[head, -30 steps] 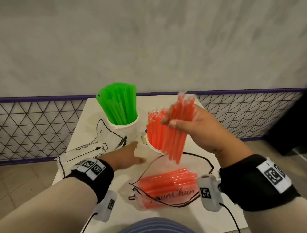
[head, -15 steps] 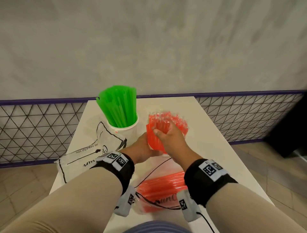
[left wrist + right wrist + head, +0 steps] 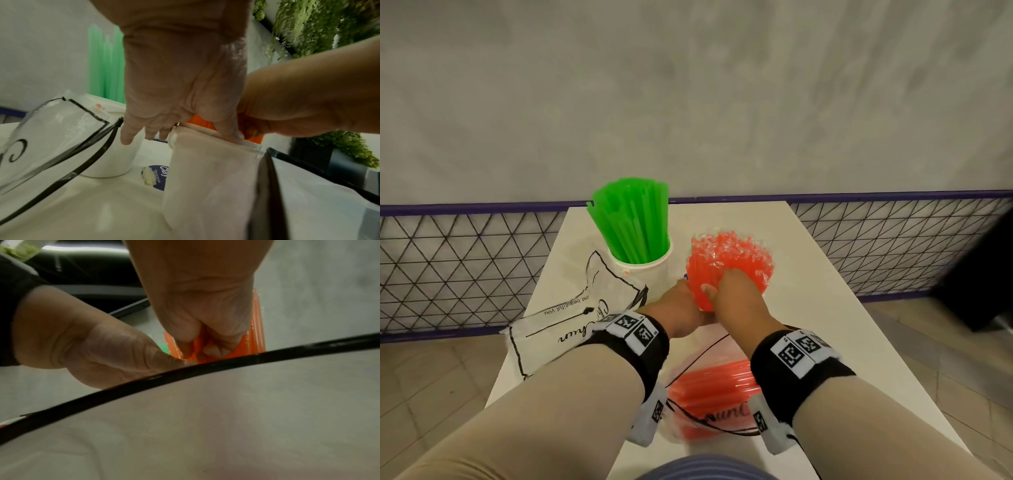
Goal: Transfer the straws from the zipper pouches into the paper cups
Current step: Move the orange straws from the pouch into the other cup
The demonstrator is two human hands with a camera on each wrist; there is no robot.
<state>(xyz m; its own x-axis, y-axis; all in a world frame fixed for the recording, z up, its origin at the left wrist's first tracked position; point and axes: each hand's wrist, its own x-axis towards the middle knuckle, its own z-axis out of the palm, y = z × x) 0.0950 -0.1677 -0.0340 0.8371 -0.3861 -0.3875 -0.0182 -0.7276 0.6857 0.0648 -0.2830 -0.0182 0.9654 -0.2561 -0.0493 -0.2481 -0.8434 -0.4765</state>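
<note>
Orange straws [image 3: 729, 263] now down in cup [image 3: 207, 162]; right hand [image 3: 736, 298] grips them, left hand [image 3: 681, 308] pinches cup rim.

Head view: even, soft light, bright enough; shadows faint. Straight rail [image 3: 482, 209] beyond the hands bows with wide-angle distortion; corners smear slightly. Left wrist view: dimmer, washed colours, palm close and soft; plants [image 3: 308, 24] right of the hands streaked with blur. Right wrist view: dimmest, greyish, grainy; pouch [image 3: 205, 426] below the hands out of focus. Mild sheen on bench [image 3: 102, 211].
</note>
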